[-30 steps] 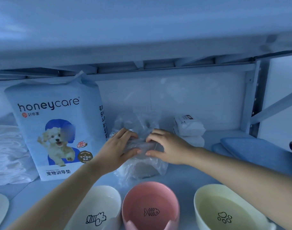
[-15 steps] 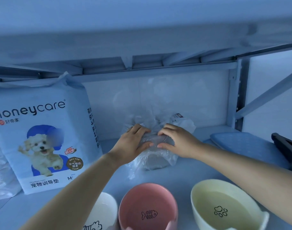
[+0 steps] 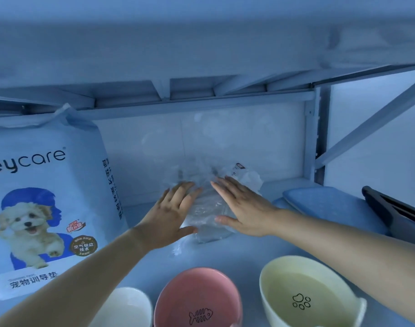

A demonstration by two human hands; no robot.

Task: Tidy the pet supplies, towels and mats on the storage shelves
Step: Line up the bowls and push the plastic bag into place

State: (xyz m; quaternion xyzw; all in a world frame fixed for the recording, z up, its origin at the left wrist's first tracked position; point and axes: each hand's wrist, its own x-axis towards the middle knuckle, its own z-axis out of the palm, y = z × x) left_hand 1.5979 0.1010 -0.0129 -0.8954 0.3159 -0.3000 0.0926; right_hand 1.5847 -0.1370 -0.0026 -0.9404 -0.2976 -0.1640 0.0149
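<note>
One view only, wide-angle, worn on the head. Looks forward and a little down into a shelf (image 3: pixel 225 256) bay, square on to the back wall (image 3: pixel 154 142). Sits close enough to catch both forearms entering from the bottom edge, with the left hand (image 3: pixel 171 215) and right hand (image 3: pixel 244 208) at mid-frame. Takes in the underside of the upper shelf (image 3: pixel 201 43) across the top, a cropped pad bag (image 3: pixel 48 197) at far left, a frame post (image 3: pixel 317 138) at right, and a pink bowl (image 3: pixel 197 296) and yellow bowl (image 3: pixel 303 296) cut off along the bottom.
</note>
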